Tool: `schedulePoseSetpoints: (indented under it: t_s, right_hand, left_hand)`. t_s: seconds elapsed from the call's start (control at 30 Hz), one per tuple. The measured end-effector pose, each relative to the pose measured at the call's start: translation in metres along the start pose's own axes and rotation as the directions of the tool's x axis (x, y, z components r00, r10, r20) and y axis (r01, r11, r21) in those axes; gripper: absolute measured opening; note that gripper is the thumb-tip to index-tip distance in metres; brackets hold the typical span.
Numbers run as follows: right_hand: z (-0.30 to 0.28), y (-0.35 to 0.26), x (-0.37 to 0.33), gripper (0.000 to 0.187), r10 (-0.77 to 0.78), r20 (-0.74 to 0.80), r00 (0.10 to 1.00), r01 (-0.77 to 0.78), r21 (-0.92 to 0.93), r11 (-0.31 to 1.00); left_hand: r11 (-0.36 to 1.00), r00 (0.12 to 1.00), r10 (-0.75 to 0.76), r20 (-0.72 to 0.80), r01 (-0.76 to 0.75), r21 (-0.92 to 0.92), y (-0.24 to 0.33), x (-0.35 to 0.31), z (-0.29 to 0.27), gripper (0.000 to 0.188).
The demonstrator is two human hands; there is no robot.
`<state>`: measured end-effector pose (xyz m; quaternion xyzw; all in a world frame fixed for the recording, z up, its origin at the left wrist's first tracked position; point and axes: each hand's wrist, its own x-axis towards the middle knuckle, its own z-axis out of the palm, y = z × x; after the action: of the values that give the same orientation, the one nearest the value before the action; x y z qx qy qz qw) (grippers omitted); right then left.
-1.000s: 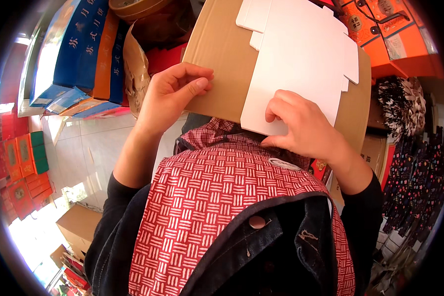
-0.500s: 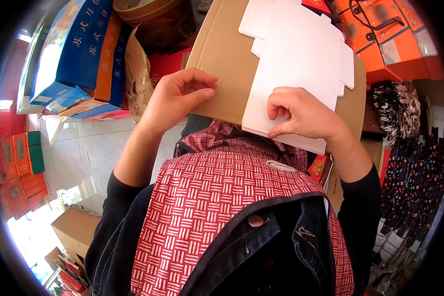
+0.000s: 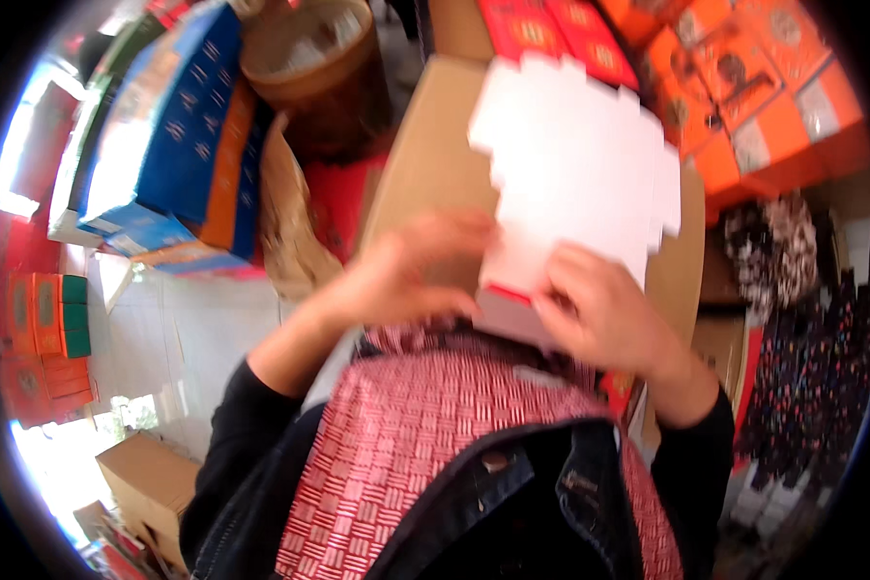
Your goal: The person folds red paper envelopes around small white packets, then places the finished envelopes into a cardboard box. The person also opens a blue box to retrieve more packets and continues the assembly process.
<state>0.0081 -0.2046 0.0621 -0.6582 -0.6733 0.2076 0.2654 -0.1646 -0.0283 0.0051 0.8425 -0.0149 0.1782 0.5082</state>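
Note:
A flat white die-cut cardboard sheet (image 3: 575, 174) with notched edges lies on a brown cardboard board (image 3: 425, 164) in front of me. Its near edge shows a thin red strip and is lifted a little. My right hand (image 3: 604, 319) grips that near edge with fingers curled over it. My left hand (image 3: 411, 271) presses on the sheet's near left corner and the brown board beside it. The picture is blurred by motion, so the exact finger hold is unclear. My red-and-white patterned apron (image 3: 425, 454) fills the lower middle.
Blue and orange flat boxes (image 3: 179, 135) are stacked at the upper left. A round brown container (image 3: 309, 68) stands behind. Orange and red boxes (image 3: 744, 87) fill the upper right. A brown carton (image 3: 145, 483) sits on the floor lower left. Dark patterned cloth (image 3: 793, 329) hangs at the right.
Both hands have moved closer together on the white sheet's near edge, which now lifts and shows a red strip. The view has shifted and blurred.

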Motion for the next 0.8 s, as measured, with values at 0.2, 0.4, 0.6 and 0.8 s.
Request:
schedulePoseSetpoints:
  t_s: [0.2,0.4,0.6,0.8]
  right_hand:
    - [-0.049,-0.056,0.009,0.011,-0.418,-0.410,0.811,0.132,-0.568,0.813]
    - [-0.006,0.006,-0.002,0.016,-0.099,0.062,0.993,0.103,-0.056,0.993]
    - [-0.048,0.117,-0.042,0.019,0.426,-0.333,0.841,-0.296,0.375,0.878]
    - [-0.115,0.183,-0.076,0.019,0.760,-0.376,0.530,-0.341,0.726,0.597]
  left_hand:
    - [0.978,0.983,-0.167,-0.081,0.154,-0.144,0.023,0.062,-0.002,0.017]
    - [0.638,0.909,-0.071,-0.410,-0.274,-0.719,0.054,0.094,-0.026,0.016]
    - [0.902,0.984,0.118,-0.136,-0.163,-0.401,0.004,0.060,-0.086,0.030]
    - [0.767,0.426,-0.587,-0.688,0.022,-0.641,-0.104,0.047,-0.172,0.019]
